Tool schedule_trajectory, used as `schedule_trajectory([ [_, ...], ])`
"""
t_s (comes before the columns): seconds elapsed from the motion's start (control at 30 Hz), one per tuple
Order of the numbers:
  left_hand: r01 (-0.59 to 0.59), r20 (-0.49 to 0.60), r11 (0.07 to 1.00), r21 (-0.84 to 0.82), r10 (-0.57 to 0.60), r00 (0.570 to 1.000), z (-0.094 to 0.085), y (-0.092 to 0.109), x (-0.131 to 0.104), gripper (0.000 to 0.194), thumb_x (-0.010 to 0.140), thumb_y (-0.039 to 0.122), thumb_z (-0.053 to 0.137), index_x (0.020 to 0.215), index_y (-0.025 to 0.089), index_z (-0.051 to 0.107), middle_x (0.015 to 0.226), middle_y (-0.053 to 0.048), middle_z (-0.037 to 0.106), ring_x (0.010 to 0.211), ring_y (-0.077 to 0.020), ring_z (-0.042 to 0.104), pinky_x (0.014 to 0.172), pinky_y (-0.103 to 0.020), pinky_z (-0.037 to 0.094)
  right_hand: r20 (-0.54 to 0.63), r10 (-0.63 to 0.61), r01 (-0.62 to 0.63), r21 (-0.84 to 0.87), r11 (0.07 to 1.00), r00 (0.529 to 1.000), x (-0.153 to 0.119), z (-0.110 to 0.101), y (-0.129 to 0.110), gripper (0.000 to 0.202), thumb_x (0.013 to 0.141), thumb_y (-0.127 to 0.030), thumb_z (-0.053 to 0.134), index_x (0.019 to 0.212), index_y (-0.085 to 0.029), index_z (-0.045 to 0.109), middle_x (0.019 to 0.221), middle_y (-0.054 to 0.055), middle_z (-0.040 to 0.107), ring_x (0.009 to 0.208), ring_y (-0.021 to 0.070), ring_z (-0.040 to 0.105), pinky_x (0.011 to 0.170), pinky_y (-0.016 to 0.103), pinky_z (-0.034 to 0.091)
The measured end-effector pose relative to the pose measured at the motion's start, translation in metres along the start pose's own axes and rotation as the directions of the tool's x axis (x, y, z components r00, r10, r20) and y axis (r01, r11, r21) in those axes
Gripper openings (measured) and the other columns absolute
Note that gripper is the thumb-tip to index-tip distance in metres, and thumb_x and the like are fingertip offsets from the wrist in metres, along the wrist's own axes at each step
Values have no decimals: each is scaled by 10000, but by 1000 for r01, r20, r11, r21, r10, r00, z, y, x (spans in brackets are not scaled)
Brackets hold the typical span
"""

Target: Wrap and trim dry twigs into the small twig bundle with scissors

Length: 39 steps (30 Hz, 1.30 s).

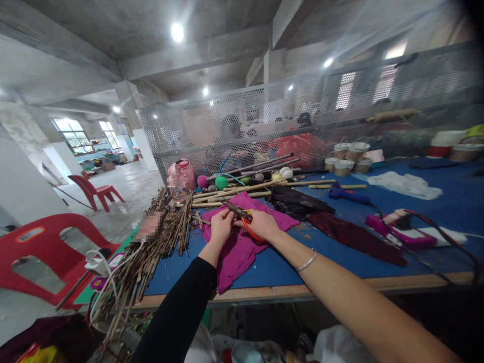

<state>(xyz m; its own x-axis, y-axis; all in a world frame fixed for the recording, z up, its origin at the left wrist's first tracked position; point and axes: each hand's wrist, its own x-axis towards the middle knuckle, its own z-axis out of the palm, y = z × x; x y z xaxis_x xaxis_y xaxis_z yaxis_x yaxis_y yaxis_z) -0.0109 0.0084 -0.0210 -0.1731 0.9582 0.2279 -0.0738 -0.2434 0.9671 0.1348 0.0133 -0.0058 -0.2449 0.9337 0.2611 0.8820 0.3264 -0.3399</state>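
A magenta cloth (pixel 236 264) lies spread on the blue table, under both hands. My right hand (pixel 260 225) is closed round the red-orange handles of a pair of scissors (pixel 239 209), whose dark blades point up and to the left. Close beside it, my left hand (pixel 222 227) has its fingers pinched together near the blades and a thin twig; what exactly sits between its fingertips is too small to make out. Left of the cloth, a large heap of thin brown twigs (pixel 166 227) reaches over the table's front edge.
Long sticks (pixel 245 189), coloured yarn balls (pixel 221 182) and a pink jug (pixel 181 176) lie behind the cloth. Dark cloths (pixel 355 239), a purple power strip (pixel 401 234) and a blue glue gun (pixel 348 194) are to the right. A red chair (pixel 56 252) stands left.
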Motion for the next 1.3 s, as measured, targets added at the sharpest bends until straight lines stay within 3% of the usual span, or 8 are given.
schedule_trajectory([
  [0.2,62,-11,993,-98,-64,998,3,2,0,221,659,243,611,832,119,673,648,-23,633,518,-85,518,501,-187,424,-8,-6,6,-18,1000,1000,1,1,1,561,679,-696,441,968,-236,584,906,85,666,850,253,615,672,296,417],
  [0.5,47,-25,997,-56,-48,999,0,0,2,174,633,234,622,738,101,667,556,-1,595,449,-61,469,437,-162,351,-3,-59,59,25,998,998,0,1,-1,619,664,-694,467,1051,-215,529,1040,79,612,967,237,572,735,291,413],
  [0.8,67,16,994,-91,-66,998,5,4,-2,219,656,308,603,746,112,642,614,-13,611,488,-81,515,475,-186,407,-13,-41,41,23,999,999,1,2,2,655,665,-758,362,1010,-236,553,942,71,653,877,257,607,661,293,404],
  [1.1,66,-37,996,-66,-68,997,5,5,-3,195,673,296,594,622,108,596,515,6,566,386,-56,457,390,-162,346,0,2,-2,38,999,1000,0,1,-2,652,666,-756,363,982,-223,565,916,77,661,826,237,615,643,276,395],
  [1.3,88,-46,992,-95,-93,995,4,4,-2,197,688,304,579,658,109,585,565,-4,586,410,-72,500,420,-186,397,28,31,-31,20,999,999,0,-1,-5,670,640,-773,375,943,-215,589,890,92,669,817,247,620,642,275,402],
])
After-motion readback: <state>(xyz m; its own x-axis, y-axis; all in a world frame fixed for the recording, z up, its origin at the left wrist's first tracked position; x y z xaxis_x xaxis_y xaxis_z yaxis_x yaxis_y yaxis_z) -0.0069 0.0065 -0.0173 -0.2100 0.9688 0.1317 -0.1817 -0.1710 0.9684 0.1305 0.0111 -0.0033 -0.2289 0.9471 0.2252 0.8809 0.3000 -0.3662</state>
